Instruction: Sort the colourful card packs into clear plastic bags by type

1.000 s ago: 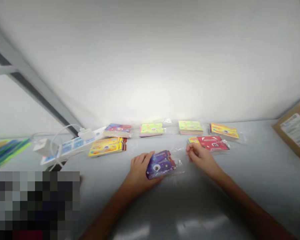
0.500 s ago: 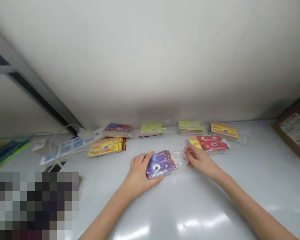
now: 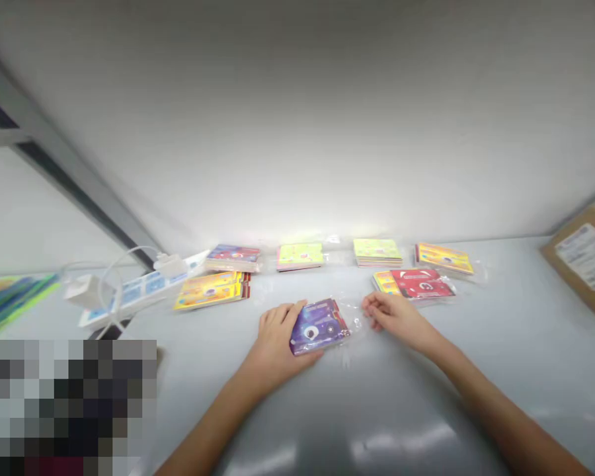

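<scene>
A purple card pack (image 3: 319, 327) lies inside a clear plastic bag (image 3: 356, 318) on the table's middle. My left hand (image 3: 279, 336) is wrapped round the pack's left end, thumb along the near edge and fingers on the far side. At the bag's right end, my right hand (image 3: 387, 316) is closed with its fingertips pinched on the loose clear film. Just beyond that hand sits a bagged pack with a red cover (image 3: 423, 283). Left of my left hand lies a yellow card stack (image 3: 212, 289).
Along the wall stand a dark red-blue stack (image 3: 234, 256), two green stacks (image 3: 300, 255) and a yellow-orange bagged pack (image 3: 444, 258). A white power strip (image 3: 143, 289) with plugs and cables lies at left. A cardboard box (image 3: 586, 254) stands at right.
My right hand has shifted very slightly left at the bag's end. The left hand and the purple pack stay put. Brightness differs: the upper wall is darker now.
</scene>
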`<state>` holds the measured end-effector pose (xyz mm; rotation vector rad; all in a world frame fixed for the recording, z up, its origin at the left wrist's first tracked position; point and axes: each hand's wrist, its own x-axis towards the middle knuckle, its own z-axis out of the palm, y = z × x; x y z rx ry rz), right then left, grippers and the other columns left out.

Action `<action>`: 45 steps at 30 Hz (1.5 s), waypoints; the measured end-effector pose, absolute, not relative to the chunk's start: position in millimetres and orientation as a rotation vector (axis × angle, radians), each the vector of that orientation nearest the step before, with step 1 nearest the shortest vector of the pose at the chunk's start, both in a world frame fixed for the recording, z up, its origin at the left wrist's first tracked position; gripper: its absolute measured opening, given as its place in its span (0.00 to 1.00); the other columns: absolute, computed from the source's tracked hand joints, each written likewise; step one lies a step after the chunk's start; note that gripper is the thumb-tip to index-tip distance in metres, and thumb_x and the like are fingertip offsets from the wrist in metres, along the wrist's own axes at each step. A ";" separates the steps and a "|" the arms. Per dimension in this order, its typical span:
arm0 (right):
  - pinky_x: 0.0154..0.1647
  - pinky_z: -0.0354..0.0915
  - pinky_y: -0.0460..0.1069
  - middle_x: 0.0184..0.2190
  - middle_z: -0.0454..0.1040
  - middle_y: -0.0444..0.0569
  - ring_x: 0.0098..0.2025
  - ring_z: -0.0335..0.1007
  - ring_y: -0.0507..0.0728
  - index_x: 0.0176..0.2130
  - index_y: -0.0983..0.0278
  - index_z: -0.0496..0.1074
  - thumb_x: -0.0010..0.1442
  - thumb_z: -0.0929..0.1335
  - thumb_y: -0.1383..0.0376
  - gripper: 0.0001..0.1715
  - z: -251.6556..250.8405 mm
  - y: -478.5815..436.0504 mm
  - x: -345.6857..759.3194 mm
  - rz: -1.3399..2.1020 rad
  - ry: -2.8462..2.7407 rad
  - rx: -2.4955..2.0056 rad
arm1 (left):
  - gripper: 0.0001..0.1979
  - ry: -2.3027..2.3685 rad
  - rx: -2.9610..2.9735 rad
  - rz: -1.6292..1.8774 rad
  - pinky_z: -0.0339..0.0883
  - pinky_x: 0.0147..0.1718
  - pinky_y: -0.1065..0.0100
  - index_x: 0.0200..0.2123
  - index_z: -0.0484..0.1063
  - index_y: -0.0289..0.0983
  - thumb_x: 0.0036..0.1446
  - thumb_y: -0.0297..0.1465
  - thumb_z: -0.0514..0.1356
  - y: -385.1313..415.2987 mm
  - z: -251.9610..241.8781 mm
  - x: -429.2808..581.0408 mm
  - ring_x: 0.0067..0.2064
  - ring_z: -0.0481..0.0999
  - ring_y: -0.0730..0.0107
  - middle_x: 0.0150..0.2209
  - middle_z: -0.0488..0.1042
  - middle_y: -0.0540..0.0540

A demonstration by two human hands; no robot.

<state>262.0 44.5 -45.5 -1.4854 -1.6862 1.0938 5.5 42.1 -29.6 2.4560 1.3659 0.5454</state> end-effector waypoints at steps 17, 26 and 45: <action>0.24 0.57 0.46 0.21 0.65 0.42 0.24 0.61 0.51 0.29 0.63 0.63 0.52 0.62 0.68 0.02 -32.0 39.1 256.2 0.943 -1.839 -1.518 | 0.37 1.379 2.468 0.522 0.55 0.50 0.54 0.55 0.56 0.37 0.43 0.40 0.65 42.2 -29.0 6.0 0.50 0.63 0.52 0.49 0.65 0.41; 0.24 0.57 0.45 0.22 0.65 0.42 0.25 0.61 0.51 0.29 0.63 0.63 0.53 0.62 0.67 0.02 -30.6 37.5 254.8 0.904 -1.849 -1.509 | 0.37 1.380 2.474 0.528 0.55 0.50 0.53 0.55 0.57 0.38 0.42 0.42 0.64 43.5 -30.3 5.4 0.50 0.64 0.52 0.48 0.66 0.41; 0.33 0.60 0.48 0.32 0.70 0.47 0.33 0.64 0.55 0.34 0.63 0.70 0.46 0.72 0.64 0.13 -24.6 30.0 258.7 0.919 -2.248 -1.409 | 0.37 1.372 2.457 0.549 0.56 0.50 0.55 0.56 0.56 0.39 0.43 0.41 0.64 42.1 -29.4 5.5 0.50 0.63 0.53 0.49 0.65 0.42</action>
